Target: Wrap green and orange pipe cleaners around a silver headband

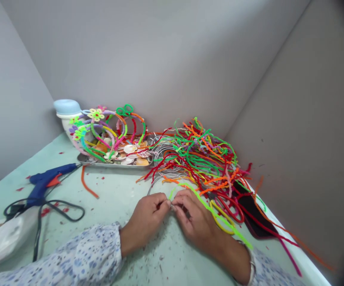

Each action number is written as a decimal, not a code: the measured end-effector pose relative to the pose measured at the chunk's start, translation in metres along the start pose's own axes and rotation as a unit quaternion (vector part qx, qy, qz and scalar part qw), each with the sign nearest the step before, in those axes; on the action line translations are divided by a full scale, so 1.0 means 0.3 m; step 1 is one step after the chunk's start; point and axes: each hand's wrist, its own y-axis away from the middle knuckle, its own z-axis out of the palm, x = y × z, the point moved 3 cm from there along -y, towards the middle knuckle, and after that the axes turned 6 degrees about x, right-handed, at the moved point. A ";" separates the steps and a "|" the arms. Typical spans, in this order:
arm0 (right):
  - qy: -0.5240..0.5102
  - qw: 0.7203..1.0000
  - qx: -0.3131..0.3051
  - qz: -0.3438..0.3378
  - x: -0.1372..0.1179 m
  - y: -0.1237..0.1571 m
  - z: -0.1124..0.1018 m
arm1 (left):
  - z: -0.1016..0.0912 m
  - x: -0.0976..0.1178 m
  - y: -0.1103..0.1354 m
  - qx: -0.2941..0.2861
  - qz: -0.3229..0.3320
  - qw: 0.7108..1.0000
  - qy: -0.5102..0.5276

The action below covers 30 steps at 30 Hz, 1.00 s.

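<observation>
My left hand and my right hand meet fingertip to fingertip low in the middle of the head view, both pinched on a thin metal wire. A lime green pipe cleaner starts at the pinch and runs back over my right wrist. The wire curves up from my fingers toward the pile of pipe cleaners just beyond my hands.
A metal tray with shells and finished pipe-cleaner headbands stands at the back left, with a white jar with a blue lid behind it. A blue glue gun and its black cord lie at left. A loose orange pipe cleaner lies near the tray. Grey walls close in behind and to the right.
</observation>
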 end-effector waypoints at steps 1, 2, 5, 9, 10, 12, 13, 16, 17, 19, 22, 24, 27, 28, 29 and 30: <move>0.000 1.000 -0.001 0.002 0.002 0.001 0.001 | 0.002 -0.002 -0.002 -0.002 -0.007 1.000 0.003; 0.000 1.000 -0.001 0.002 0.004 0.001 0.001 | 0.003 -0.003 -0.003 -0.005 -0.011 1.000 0.006; -0.003 1.000 0.002 -0.008 0.006 0.002 0.004 | 0.007 -0.008 -0.006 -0.013 -0.022 0.999 0.020; -0.001 1.000 -0.005 -0.003 0.008 0.002 0.006 | 0.007 -0.012 -0.007 -0.023 -0.035 0.999 0.033; 0.000 1.000 -0.006 -0.003 0.007 0.002 0.006 | 0.007 -0.012 -0.007 -0.025 -0.038 0.998 0.034; 0.000 1.000 -0.006 -0.006 0.005 0.002 0.005 | 0.006 -0.011 -0.008 -0.029 -0.043 0.998 0.036; 0.000 1.000 -0.005 -0.008 0.004 0.001 0.004 | 0.006 -0.011 -0.009 -0.029 -0.044 0.998 0.036; 0.000 1.000 -0.005 -0.009 0.003 0.000 0.003 | 0.006 -0.011 -0.011 -0.032 -0.045 0.998 0.037; 0.001 1.000 -0.005 -0.007 0.003 0.000 0.002 | 0.007 -0.012 -0.012 -0.033 -0.045 0.998 0.036; 0.001 1.000 -0.007 -0.001 0.005 -0.001 0.002 | 0.009 -0.016 -0.011 -0.034 -0.044 0.998 0.036; -0.003 1.000 -0.006 0.007 0.008 -0.003 0.001 | 0.010 -0.019 -0.006 -0.031 -0.034 0.998 0.045; -0.005 1.000 0.000 0.009 0.010 -0.004 0.001 | 0.009 -0.016 -0.002 -0.028 -0.023 0.998 0.051; -0.009 1.000 0.015 0.008 0.013 -0.005 0.001 | -0.001 0.000 0.005 -0.016 -0.005 0.998 0.055; -0.010 1.000 0.020 0.006 0.014 -0.005 0.001 | -0.004 0.007 0.007 -0.013 0.003 0.998 0.059; -0.011 1.000 0.027 0.005 0.015 -0.006 0.000 | -0.008 0.014 0.009 -0.008 0.012 0.998 0.061; -0.012 0.999 0.035 0.002 0.014 -0.006 -0.001 | -0.011 0.019 0.012 -0.001 0.022 0.998 0.061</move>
